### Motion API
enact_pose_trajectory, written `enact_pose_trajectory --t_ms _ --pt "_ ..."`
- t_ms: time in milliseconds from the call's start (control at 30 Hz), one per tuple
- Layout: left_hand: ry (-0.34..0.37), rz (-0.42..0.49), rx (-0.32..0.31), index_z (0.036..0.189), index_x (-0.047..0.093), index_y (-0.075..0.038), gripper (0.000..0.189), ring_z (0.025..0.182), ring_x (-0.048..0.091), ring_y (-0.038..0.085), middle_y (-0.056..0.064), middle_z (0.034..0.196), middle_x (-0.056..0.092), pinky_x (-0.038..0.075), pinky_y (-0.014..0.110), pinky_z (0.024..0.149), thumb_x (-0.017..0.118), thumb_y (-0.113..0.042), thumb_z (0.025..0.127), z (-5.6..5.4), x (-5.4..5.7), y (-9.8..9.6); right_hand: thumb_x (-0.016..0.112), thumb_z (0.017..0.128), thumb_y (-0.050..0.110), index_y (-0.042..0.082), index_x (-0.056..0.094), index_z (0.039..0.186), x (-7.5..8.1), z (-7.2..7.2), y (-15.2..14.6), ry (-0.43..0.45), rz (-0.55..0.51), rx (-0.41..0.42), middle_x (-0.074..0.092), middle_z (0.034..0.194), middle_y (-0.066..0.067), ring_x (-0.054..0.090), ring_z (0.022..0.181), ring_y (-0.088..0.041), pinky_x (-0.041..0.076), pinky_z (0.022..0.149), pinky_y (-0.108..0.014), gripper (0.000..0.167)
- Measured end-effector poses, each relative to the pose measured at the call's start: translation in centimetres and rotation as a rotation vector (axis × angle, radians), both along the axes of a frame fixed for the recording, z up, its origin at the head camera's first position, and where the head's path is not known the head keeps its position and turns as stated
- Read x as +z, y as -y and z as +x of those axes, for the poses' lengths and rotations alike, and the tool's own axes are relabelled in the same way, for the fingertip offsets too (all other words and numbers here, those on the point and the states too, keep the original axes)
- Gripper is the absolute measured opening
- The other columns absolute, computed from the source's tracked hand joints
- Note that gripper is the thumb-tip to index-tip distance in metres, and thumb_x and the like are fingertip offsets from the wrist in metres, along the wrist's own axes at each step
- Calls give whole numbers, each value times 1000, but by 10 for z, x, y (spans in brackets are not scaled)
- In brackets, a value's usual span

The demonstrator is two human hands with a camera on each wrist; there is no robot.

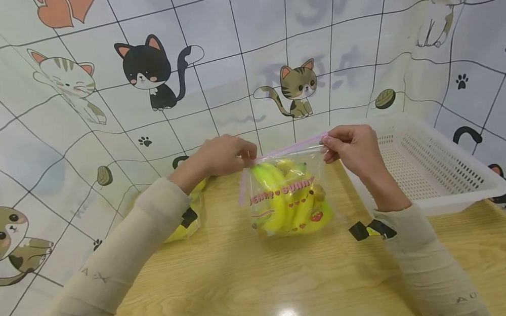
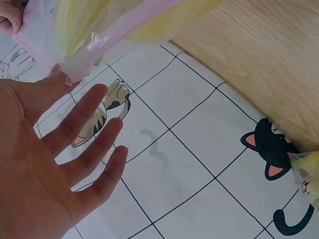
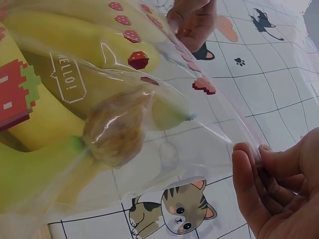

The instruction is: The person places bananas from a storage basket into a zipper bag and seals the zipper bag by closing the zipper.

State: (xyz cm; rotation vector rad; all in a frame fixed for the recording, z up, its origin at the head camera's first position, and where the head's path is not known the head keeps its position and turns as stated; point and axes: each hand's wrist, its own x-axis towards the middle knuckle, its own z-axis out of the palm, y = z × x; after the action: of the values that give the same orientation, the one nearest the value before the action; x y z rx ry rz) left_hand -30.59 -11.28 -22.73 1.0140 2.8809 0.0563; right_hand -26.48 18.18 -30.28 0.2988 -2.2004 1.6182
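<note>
A clear zip bag (image 1: 289,191) with a pink top strip and printed red lettering hangs upright over the wooden table. Inside are several yellow bananas (image 3: 65,37) with green tips and a brown, wrinkled lump (image 3: 117,129). My left hand (image 1: 225,153) pinches the bag's upper left corner; in the left wrist view, the thumb meets the pink strip (image 2: 124,32) and three other fingers (image 2: 102,154) extend away from it. At the upper right corner, my right hand (image 1: 357,150) pinches the bag's edge between thumb and fingers. The strip is stretched between both hands.
A white perforated basket (image 1: 459,204) stands on the right of the wooden table (image 1: 229,287). Behind my left forearm lies another clear bag (image 1: 197,209) with yellow contents, partly hidden. A cat-patterned sheet (image 1: 227,79) hangs behind the table.
</note>
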Motion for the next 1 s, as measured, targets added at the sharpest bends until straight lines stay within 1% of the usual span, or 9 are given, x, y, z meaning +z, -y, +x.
enact_pose_trajectory --t_ms 133,267,367,533,633,733,867,933,1000 --pt "-14 40 -23 110 71 -21 18 105 68 25 1 113 76 56 49 90 57 -29 103 -1 -1 1 67 99 7 -12 73 104 0 -1 -1 -3 -8 -2 70 71 11 70 58 -6 61 62 -25 20" --pt "-33 148 -60 107 71 -15 15 100 69 28 7 108 77 55 46 90 57 -21 103 -2 -7 -1 67 99 8 -12 72 103 -1 -3 -3 -11 -37 -11 70 71 10 69 57 -7 62 62 -25 21" --pt "-30 250 -48 105 68 -13 12 95 69 26 10 106 78 54 41 86 57 -16 103 -3 -19 -2 66 100 9 -12 71 104 -2 -4 -4 0 -60 -8 70 73 9 69 58 -7 61 63 -24 22" --pt "20 378 13 113 59 -15 13 68 59 20 9 86 73 47 33 65 48 -20 110 -1 -43 1 64 101 11 -11 68 108 -4 -4 -2 40 -68 -1 68 76 9 69 61 -7 62 65 -24 24" --pt "72 419 14 118 54 -16 14 60 59 16 6 71 68 48 30 61 43 -23 112 -1 -51 4 64 101 12 -11 68 108 -5 -4 -2 47 -67 0 67 76 7 68 61 -7 62 66 -24 24" --pt "91 476 22 119 53 -17 14 58 60 17 6 65 66 49 30 61 42 -24 112 0 -57 3 64 102 13 -10 68 108 -5 -4 -2 48 -72 -6 66 75 6 67 62 -8 61 66 -23 24" --pt "-6 567 24 121 52 -15 15 51 48 14 8 64 60 40 28 52 41 -21 112 3 -75 -1 63 103 13 -10 68 108 -5 -5 0 42 -77 -19 66 76 7 66 63 -7 61 65 -22 24" --pt "-99 594 3 122 52 -13 16 50 38 12 9 64 56 34 26 51 40 -18 112 5 -87 -2 63 103 13 -10 67 107 -5 -5 0 41 -76 -17 66 76 7 65 64 -7 61 65 -22 24" --pt "-185 610 -34 123 52 -11 17 51 32 9 11 66 58 31 24 51 40 -14 111 8 -96 -2 63 103 13 -10 67 107 -5 -5 1 42 -78 -10 65 76 8 65 64 -7 61 66 -22 25"
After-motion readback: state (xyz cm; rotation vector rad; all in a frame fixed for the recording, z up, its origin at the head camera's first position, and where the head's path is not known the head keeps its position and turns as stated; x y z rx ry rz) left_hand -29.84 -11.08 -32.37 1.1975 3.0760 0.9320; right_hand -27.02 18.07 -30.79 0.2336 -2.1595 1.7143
